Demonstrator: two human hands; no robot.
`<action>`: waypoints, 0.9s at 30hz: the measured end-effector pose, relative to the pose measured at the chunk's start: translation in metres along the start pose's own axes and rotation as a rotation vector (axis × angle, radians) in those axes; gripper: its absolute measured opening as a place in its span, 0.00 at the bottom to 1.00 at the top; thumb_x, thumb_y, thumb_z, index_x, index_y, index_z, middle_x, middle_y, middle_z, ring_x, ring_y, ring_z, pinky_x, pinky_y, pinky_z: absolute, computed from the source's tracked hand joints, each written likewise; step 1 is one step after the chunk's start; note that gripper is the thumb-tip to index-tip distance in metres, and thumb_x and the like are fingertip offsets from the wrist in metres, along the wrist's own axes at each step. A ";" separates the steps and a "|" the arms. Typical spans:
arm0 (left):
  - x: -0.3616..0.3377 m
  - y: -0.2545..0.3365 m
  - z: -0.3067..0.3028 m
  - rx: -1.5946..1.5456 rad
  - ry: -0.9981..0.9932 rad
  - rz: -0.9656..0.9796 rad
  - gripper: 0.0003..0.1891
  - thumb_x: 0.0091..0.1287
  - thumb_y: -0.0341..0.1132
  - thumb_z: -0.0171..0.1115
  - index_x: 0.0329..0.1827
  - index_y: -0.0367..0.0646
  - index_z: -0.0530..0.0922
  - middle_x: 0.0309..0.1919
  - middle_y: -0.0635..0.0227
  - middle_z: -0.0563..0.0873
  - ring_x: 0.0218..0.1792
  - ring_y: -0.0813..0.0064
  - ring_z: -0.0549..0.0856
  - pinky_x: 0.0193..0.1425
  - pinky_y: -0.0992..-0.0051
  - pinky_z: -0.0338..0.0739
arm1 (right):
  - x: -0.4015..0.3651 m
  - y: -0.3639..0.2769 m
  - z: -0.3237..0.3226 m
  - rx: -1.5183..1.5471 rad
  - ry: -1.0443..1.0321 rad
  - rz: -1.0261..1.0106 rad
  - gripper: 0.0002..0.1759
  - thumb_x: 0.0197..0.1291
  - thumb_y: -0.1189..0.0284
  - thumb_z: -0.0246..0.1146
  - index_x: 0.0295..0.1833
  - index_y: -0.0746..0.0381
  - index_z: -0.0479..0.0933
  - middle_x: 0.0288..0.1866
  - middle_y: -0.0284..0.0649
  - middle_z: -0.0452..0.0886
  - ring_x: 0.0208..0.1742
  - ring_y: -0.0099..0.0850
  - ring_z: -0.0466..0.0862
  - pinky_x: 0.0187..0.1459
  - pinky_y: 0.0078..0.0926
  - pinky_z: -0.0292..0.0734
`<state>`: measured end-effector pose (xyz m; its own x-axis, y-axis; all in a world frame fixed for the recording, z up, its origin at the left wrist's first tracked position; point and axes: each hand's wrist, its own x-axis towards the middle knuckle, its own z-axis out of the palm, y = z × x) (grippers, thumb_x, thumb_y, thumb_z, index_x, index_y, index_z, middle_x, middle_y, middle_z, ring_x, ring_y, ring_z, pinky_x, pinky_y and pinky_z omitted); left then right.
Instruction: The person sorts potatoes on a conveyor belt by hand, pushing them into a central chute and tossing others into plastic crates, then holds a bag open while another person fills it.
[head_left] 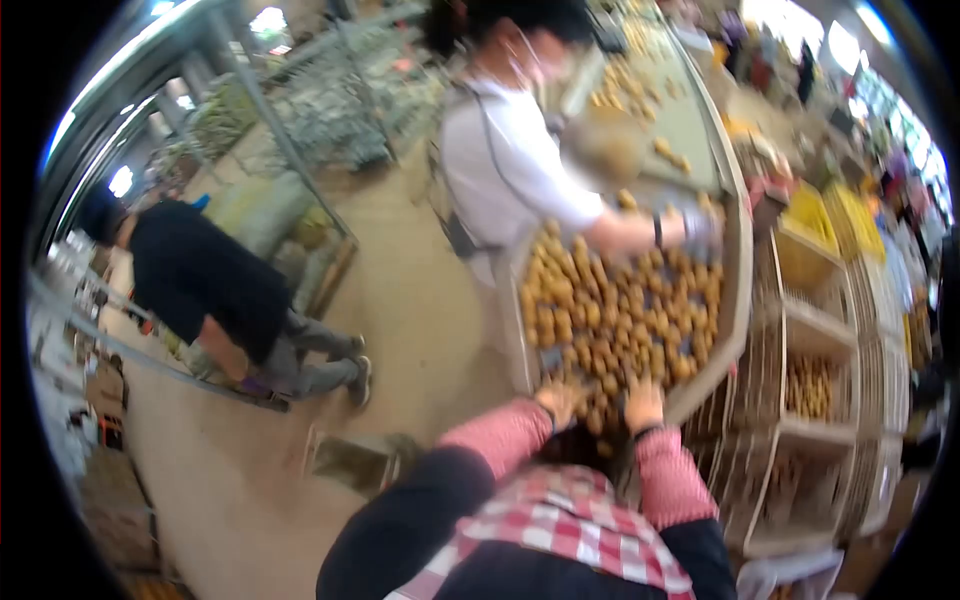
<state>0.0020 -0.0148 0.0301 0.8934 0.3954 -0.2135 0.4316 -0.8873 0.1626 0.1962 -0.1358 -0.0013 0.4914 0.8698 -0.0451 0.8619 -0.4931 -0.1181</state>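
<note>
Many round brown potatoes [625, 310] lie at the near end of a long sorting table [737, 290] with raised edges. My left hand [562, 396] rests on the potatoes at the near left corner, its fingers spread. To its right, my right hand [643, 402] touches the potatoes near the table's end, fingers apart. Between my hands, several potatoes sit over a dark opening. Pink sleeves cover both my forearms. A co-worker's gloved hand [700, 228] reaches over the potatoes farther up, apart from my hands.
A co-worker in a white shirt [510, 160] stands at the table's left side. Stacked crates [815, 430] line the right, one holding potatoes. A person in dark clothes [205, 270] bends at the far left, near full sacks [260, 215]. A bin [355, 462] stands on the floor.
</note>
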 end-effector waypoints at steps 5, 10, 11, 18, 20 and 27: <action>-0.015 0.018 0.000 0.021 -0.041 0.164 0.36 0.64 0.48 0.67 0.79 0.62 0.71 0.78 0.56 0.71 0.79 0.41 0.66 0.79 0.46 0.66 | -0.025 -0.029 -0.035 -0.018 -0.279 -0.025 0.34 0.68 0.58 0.64 0.80 0.38 0.70 0.88 0.46 0.57 0.83 0.64 0.59 0.80 0.69 0.53; 0.016 0.004 0.009 -0.049 0.040 -0.067 0.34 0.66 0.52 0.67 0.78 0.66 0.72 0.84 0.59 0.61 0.80 0.41 0.62 0.82 0.44 0.59 | -0.038 -0.043 -0.022 -0.001 -0.377 -0.035 0.33 0.70 0.59 0.61 0.80 0.40 0.68 0.76 0.42 0.73 0.78 0.47 0.70 0.78 0.64 0.58; 0.020 0.002 0.007 -0.037 0.008 -0.130 0.36 0.67 0.54 0.67 0.80 0.67 0.70 0.86 0.58 0.58 0.81 0.41 0.61 0.82 0.44 0.59 | -0.040 -0.046 -0.030 -0.049 -0.369 -0.057 0.34 0.68 0.63 0.63 0.80 0.41 0.68 0.73 0.41 0.75 0.75 0.47 0.73 0.76 0.59 0.63; 0.010 -0.006 -0.001 0.119 -0.263 0.116 0.34 0.69 0.53 0.66 0.79 0.66 0.70 0.83 0.58 0.63 0.81 0.41 0.62 0.81 0.45 0.60 | -0.031 -0.030 -0.025 0.221 -0.184 0.040 0.20 0.66 0.69 0.64 0.63 0.49 0.84 0.64 0.42 0.83 0.68 0.46 0.79 0.71 0.45 0.72; 0.007 -0.006 0.000 0.193 -0.199 0.197 0.30 0.70 0.49 0.65 0.76 0.64 0.74 0.80 0.59 0.68 0.81 0.44 0.63 0.81 0.47 0.61 | -0.025 -0.015 -0.010 0.244 0.018 0.033 0.19 0.63 0.74 0.62 0.60 0.54 0.85 0.61 0.42 0.85 0.63 0.46 0.81 0.66 0.43 0.75; 0.023 -0.011 -0.007 0.112 -0.289 0.366 0.24 0.73 0.48 0.61 0.72 0.66 0.79 0.78 0.62 0.71 0.78 0.53 0.68 0.81 0.47 0.62 | 0.034 -0.028 -0.016 0.076 0.076 -0.151 0.23 0.65 0.73 0.59 0.66 0.52 0.81 0.69 0.36 0.82 0.68 0.39 0.80 0.65 0.39 0.78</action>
<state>0.0188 0.0057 0.0301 0.9059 -0.0159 -0.4233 0.0650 -0.9822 0.1761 0.1905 -0.0922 0.0162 0.3671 0.9286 0.0533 0.9163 -0.3512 -0.1923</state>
